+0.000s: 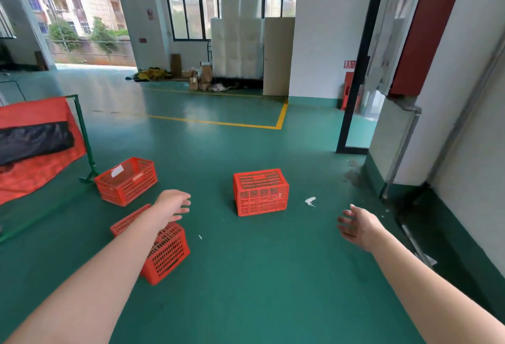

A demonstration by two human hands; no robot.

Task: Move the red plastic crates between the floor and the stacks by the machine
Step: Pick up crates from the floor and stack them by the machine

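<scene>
Three red plastic crates lie apart on the green floor. One crate (261,192) stands bottom-up in the middle, straight ahead of me. Another crate (126,180) sits upright at the left with a white slip inside. The nearest crate (164,253) lies tilted, partly behind my left forearm. My left hand (172,205) reaches forward with spread fingers and holds nothing, left of the middle crate. My right hand (358,225) is also out, fingers apart and empty, to the right of that crate.
A green metal frame (82,130) draped with red and black sheeting stands at the left. White paper scraps (310,201) lie on the floor. A wall and doorway (352,114) run along the right. Cartons and white stacked material (237,43) sit by the far window.
</scene>
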